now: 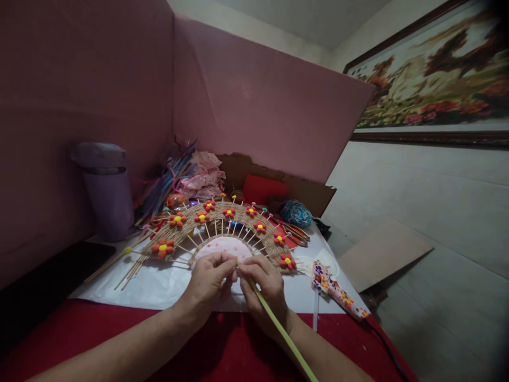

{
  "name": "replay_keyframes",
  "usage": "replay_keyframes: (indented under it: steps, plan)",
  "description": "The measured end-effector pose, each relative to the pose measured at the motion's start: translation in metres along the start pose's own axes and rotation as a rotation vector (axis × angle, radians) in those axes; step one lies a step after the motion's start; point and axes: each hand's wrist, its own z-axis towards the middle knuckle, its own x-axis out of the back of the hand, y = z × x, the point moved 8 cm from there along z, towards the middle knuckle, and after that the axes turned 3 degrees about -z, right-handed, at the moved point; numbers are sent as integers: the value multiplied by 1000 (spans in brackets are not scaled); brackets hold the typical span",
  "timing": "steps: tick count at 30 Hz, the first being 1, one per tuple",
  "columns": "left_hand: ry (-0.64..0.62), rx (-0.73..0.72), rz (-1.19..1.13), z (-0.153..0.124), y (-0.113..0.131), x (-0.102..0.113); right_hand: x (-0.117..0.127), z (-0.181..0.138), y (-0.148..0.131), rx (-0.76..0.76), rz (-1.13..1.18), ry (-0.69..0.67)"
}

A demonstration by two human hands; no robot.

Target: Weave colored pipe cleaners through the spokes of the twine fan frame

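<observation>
- Evidently, both hands meet at one narrow green strip (285, 334): the right hand (264, 286) is closed around it, the strip slanting from between the fingertips past the wrist and off the bottom edge.
- The left hand (214, 273) has thumb and forefinger drawn tight on the strip's tip, which the fingertips mostly hide.
- Far up to the right of the right hand, a framed picture (433, 74) bears dark marks in its upper left corner, too small to read; its top and right side are cut off.
- Just beyond both hands arches a woven band (215, 213) of rough, twine-like cord on thin sticks, set with red and orange flowers; the fingers partly cover the dotted half-round (225, 246) within it.
- Right of the right hand lies a flower-patterned tool (336, 292), probably a glue gun, its cord running out of view.
- Well beyond the left hand, a purple tumbler (107, 199) stands in shadow, near crumpled pink cloth (202, 175).
- Beyond the right hand sits a round ball of blue yarn (297, 213).
</observation>
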Motion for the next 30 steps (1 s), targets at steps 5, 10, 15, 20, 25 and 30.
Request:
replay_keyframes:
  steps: [5,10,15,20,25,30]
  plan:
    - [-56,-96,232,-2,10,-5,11,2,14,-210,70,46]
    - [-84,-210,449,-7,28,-7,12,7,18,-237,130,-55]
    - [-182,-149,513,-8,28,-13,11,7,23,-227,125,-95]
    - [-188,-30,397,-6,20,-11,12,7,27,-237,163,-72]
    - [-98,-26,182,-4,14,-7,8,5,15,-153,195,-33]
    - [13,17,46,-3,8,-3,1,2,7,-132,203,-28]
